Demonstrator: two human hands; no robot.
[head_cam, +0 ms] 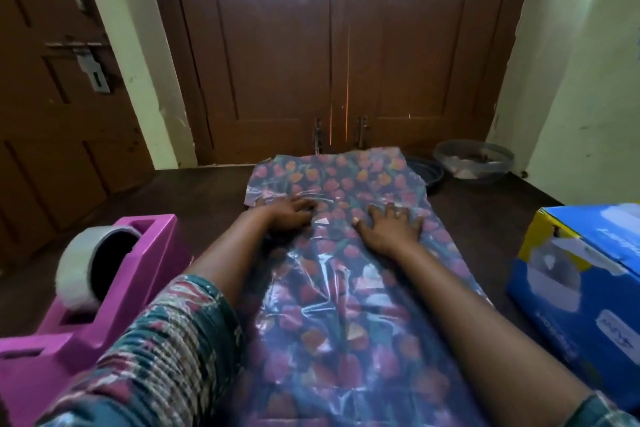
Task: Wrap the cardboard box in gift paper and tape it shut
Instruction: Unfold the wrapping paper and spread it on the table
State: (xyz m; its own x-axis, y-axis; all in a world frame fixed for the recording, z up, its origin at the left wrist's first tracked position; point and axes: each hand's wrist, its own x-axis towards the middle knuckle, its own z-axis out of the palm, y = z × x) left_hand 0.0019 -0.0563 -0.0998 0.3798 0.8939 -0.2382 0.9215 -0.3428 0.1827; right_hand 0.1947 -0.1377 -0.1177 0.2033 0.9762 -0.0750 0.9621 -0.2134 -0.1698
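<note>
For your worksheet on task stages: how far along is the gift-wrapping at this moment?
Done: the gift paper lies spread on the table. In hand: the left hand and right hand press flat on it. To do: the blue box sits unwrapped beside the paper and the tape dispenser stands untouched, so wrapping and taping remain.

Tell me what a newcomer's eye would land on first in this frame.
The shiny flowered gift paper spread down the middle of the dark table stands out first, with the left hand and right hand laid flat on it side by side. A bright pink tape dispenser sits at the near left, and a blue box at the right edge.
</note>
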